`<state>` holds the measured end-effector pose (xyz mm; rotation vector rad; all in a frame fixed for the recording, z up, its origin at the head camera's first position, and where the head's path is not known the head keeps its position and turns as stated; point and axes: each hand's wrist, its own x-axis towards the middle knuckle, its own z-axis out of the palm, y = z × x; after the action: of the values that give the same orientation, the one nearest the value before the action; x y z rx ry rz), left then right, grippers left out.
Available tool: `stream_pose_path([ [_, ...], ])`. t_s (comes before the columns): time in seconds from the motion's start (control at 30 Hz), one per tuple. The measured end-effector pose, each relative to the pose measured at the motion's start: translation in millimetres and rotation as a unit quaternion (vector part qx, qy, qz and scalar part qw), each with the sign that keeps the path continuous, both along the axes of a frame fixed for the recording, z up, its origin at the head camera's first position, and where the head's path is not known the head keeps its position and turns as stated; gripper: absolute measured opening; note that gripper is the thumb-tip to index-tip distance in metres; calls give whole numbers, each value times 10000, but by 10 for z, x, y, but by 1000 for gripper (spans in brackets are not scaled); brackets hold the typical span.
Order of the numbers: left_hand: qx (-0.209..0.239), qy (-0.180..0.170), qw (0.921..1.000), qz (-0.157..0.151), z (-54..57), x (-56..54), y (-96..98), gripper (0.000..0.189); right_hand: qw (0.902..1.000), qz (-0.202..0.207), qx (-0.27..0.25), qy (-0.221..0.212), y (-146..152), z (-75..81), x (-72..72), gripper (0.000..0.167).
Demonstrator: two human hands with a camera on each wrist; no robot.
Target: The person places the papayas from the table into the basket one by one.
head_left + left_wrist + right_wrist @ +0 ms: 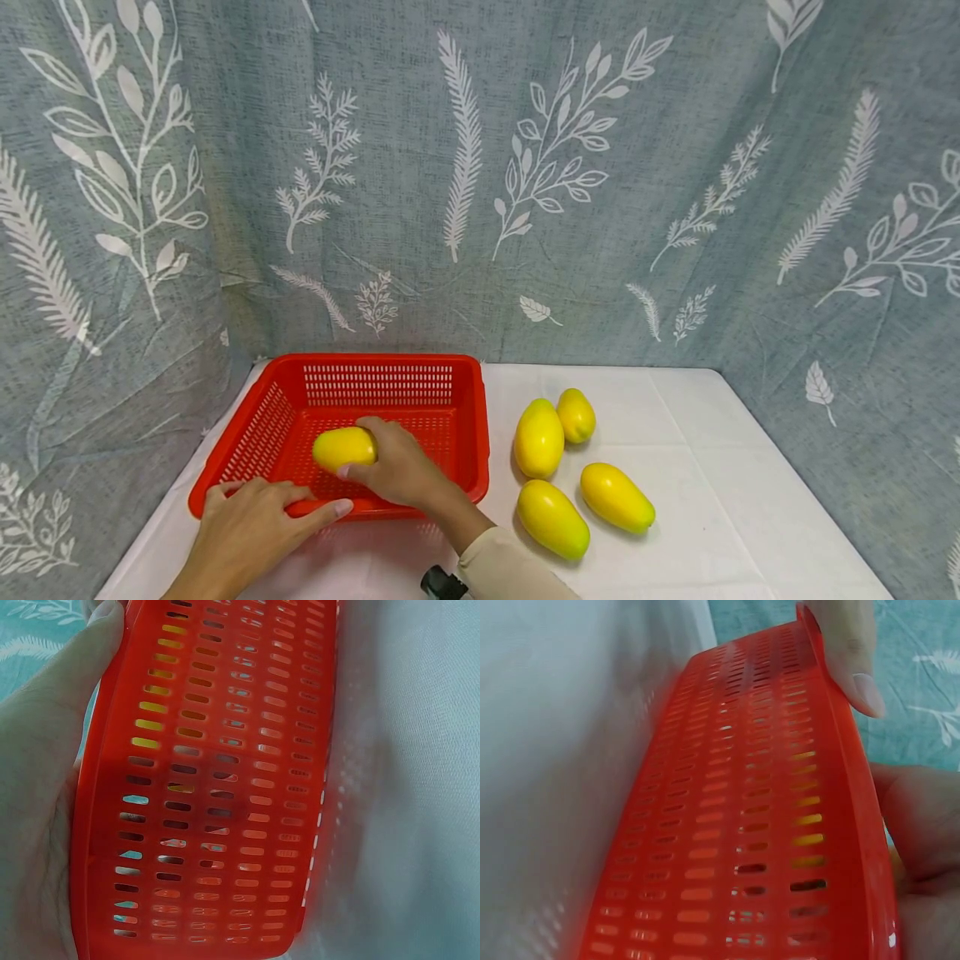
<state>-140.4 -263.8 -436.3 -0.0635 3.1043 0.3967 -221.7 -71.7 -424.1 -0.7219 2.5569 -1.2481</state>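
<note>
White-draped bench [720,467] on my feed held a red basket [390,360]. I had the left grip [255,521] hooked over its near rim [382,510], right grip [397,462] wrapped pretty snugly round one mango [341,450] inside; four loose mangoes [540,437] sat right of the basket.

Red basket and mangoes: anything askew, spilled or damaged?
Nothing stands out. The red basket stands upright, its visible walls unbroken, the left hand gripping its near rim. The right hand holds one mango inside; the four mangoes on the white cloth show no visible damage.
</note>
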Motion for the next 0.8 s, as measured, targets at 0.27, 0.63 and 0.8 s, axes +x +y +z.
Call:
stream_pose_path([
  [0.27, 16, -60, 10000, 9, -21, 12, -6, 85, 9979, 214, 604, 133, -167, 1, -30, 63],
  [0.63, 73, 61, 10000, 13, -5, 14, 4, 80, 9904, 26, 1377, -61, -263, 1, -32, 60],
  [0.8, 43, -7, 10000, 15, -11, 8, 3, 83, 9874, -11, 1572, -160, -289, -15, -42, 60],
])
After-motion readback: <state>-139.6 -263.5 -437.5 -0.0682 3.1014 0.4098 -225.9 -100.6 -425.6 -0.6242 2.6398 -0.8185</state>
